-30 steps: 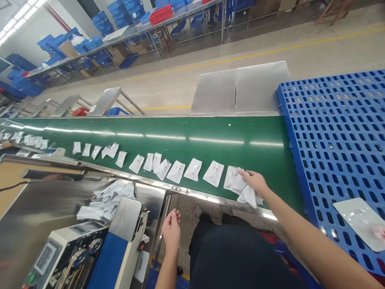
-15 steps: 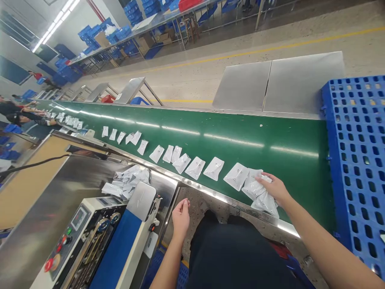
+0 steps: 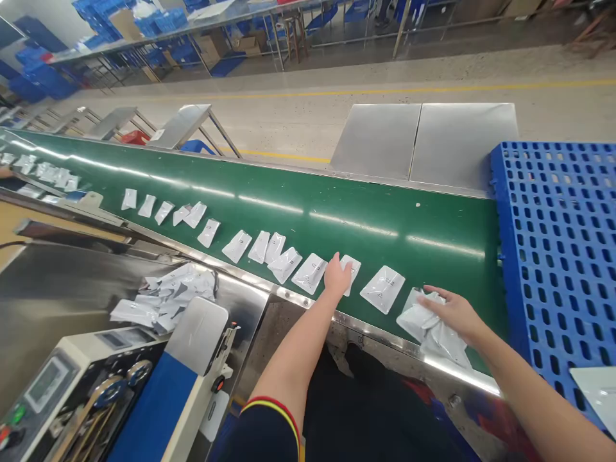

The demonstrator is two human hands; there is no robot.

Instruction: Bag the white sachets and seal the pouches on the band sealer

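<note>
Several white sealed pouches lie in a row along the near side of a green conveyor belt [image 3: 366,212]. My left hand [image 3: 337,276] is over the left side of one pouch [image 3: 354,268], its thumb and index finger apart. Its other fingers are partly hidden. Farther right, my right hand [image 3: 452,313] pinches a white pouch [image 3: 414,316] between thumb and fingers. Another crumpled pouch [image 3: 447,343] lies under that hand, against the belt's near edge. Between my two hands one pouch [image 3: 382,289] lies flat.
At the belt's right end stands a blue perforated plastic crate [image 3: 568,256]. A sealing machine [image 3: 154,398] with a blue belt is at lower left, beside a heap of pouches [image 3: 168,298] on a steel table. Steel tables [image 3: 418,141] stand beyond the conveyor.
My left hand has moved up and right from in front of my body to a pouch on the belt. My right hand stays at the pouches on the right. The view has swung right.
</note>
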